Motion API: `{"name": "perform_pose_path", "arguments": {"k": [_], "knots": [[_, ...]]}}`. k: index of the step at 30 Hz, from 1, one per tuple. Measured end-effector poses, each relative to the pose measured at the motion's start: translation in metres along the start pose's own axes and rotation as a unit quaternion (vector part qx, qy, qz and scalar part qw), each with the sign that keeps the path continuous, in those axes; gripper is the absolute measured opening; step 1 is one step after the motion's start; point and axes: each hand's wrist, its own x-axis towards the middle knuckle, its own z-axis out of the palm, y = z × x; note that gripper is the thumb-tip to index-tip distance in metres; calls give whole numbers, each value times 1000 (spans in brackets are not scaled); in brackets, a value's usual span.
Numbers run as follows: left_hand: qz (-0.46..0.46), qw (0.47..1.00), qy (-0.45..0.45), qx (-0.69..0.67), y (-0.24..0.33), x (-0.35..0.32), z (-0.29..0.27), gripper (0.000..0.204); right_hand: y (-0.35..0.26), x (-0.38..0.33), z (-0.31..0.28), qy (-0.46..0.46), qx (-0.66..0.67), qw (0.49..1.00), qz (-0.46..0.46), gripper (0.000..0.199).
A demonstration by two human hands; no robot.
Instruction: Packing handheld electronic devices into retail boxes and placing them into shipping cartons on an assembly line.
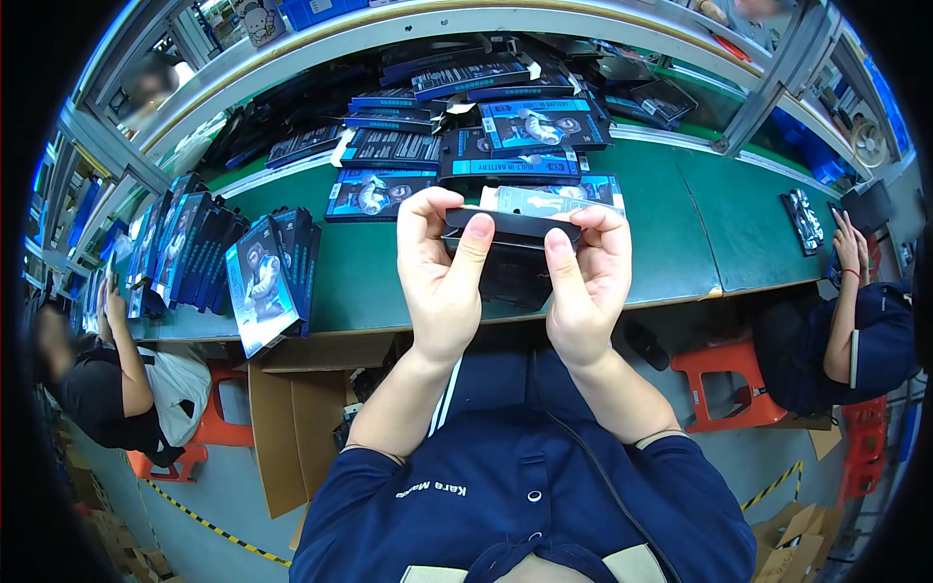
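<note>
Both my hands hold a small black box (513, 255) above the near edge of the green workbench (671, 243). My left hand (442, 277) grips its left end, thumb pressed on the dark top flap. My right hand (586, 282) grips the right end, thumb on the same flap. The box's lower part is hidden between my palms. A light blue printed box (544, 199) lies just behind my fingers.
Stacks of blue-and-black retail boxes (530, 131) cover the back of the bench. More boxes stand upright in a row at the left (258, 282). Seated co-workers flank me, one left (107, 379), one right (855, 330). Orange stools (724, 384) and a cardboard carton (292, 428) sit below.
</note>
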Motion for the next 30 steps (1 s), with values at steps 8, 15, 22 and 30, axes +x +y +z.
{"name": "perform_pose_path", "arguments": {"k": [8, 15, 22, 30], "knots": [[114, 993, -34, 14, -20, -3, -14, 29, 42, 0, -35, -134, -223, 922, -285, 42], [128, 957, -47, 255, -36, -32, -3, 116, -9, 27, -39, -265, -217, 934, -99, 24], [157, 935, -41, 316, -36, -32, -1, 122, -42, 90, -20, -468, -68, 841, 263, 18], [185, 920, -53, 342, -31, -24, -2, 123, -37, 97, -4, -485, -254, 835, 60, 8]]}}
